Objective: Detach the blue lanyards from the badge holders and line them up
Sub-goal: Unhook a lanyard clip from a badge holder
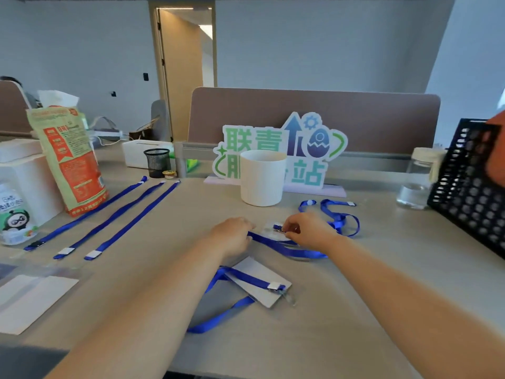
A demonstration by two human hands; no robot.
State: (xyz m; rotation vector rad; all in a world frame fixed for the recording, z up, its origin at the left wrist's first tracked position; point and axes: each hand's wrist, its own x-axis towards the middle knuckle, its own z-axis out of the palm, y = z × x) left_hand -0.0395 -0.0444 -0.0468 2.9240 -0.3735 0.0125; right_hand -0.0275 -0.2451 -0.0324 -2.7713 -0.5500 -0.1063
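Observation:
Three blue lanyards [109, 218] lie straight and side by side on the left of the desk. At the middle, a clear badge holder [270, 232] lies between my hands. My left hand [235, 233] pinches its left edge. My right hand [306, 229] grips the blue clip of the lanyard [297, 251] at the holder's top; that strap loops below my right wrist. Another blue lanyard [336, 214] lies tangled behind my right hand. Nearer to me, a badge holder with a white card [254, 280] lies with its blue lanyard [218, 318] attached.
A white cup [261, 179] and a colourful sign [281, 149] stand behind my hands. A snack bag [68, 160] and a bottle [16, 214] stand at the left, a glass jar [418, 181] and a black basket [470, 187] at the right. Empty badge holders [35, 294] lie at front left.

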